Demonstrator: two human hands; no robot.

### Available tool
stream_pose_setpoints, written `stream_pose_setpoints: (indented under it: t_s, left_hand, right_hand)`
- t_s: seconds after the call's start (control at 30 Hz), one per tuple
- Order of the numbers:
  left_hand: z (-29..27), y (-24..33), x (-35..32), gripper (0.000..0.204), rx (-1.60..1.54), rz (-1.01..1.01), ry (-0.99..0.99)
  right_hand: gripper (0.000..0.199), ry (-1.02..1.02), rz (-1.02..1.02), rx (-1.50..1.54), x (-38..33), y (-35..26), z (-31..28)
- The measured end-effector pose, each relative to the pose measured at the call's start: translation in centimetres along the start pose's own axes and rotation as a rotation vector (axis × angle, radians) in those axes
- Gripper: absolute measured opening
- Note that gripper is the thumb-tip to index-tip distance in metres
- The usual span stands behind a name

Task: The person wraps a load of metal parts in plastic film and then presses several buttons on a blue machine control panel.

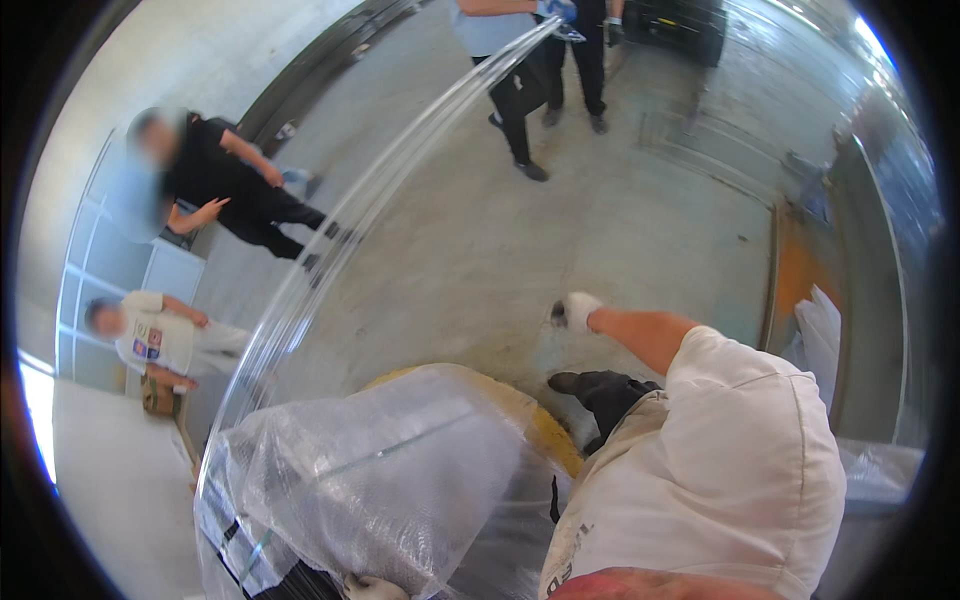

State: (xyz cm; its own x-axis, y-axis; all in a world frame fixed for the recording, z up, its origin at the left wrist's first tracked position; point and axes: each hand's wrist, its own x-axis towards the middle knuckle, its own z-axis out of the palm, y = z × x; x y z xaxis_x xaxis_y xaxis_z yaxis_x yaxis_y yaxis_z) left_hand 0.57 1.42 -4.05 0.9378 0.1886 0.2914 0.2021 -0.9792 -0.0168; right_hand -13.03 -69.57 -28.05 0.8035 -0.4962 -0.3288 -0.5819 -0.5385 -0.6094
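Note:
A bulky object under clear bubble wrap [400,470] fills the lower middle, with dark parts showing beneath. At the bottom edge, my left hand [376,588], in a pale glove, is closed at the wrap's edge and partly cut off. My right arm reaches out from the lower right in a white sleeve. My right hand [576,312], gloved in white with a dark patch, is curled above the floor, apart from the wrap; what it may hold is too small to tell. A long clear strand of plastic film [330,250] stretches from the wrapped object's left side to a co-worker's blue-gloved hand [560,12].
A yellow rounded edge [550,435] shows beneath the wrap, beside a black shoe [600,395]. Two people [235,180] stand at left. Two more pairs of legs [520,120] are at the top. A grey panel [870,290] and white sheeting [818,340] stand right.

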Motion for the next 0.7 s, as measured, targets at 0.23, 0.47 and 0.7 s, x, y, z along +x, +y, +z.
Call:
stream_pose_setpoints:
  t_s: [0.23,0.47,0.7]
  left_hand:
    - [1.2,2.9,0.6,0.045,-0.069,0.034,0.006]
    - [0.9,5.6,-0.8,0.047,-0.136,0.021,0.021]
    - [1.6,9.0,-2.3,0.048,-0.223,-0.003,0.011]
  right_hand:
    - [0.03,0.693,0.087,-0.142,3.1,5.6,-22.1]
    - [0.024,0.962,0.204,-0.164,4.4,4.5,-38.9]
    - [0.05,1.012,0.201,-0.655,1.9,10.2,-47.8]
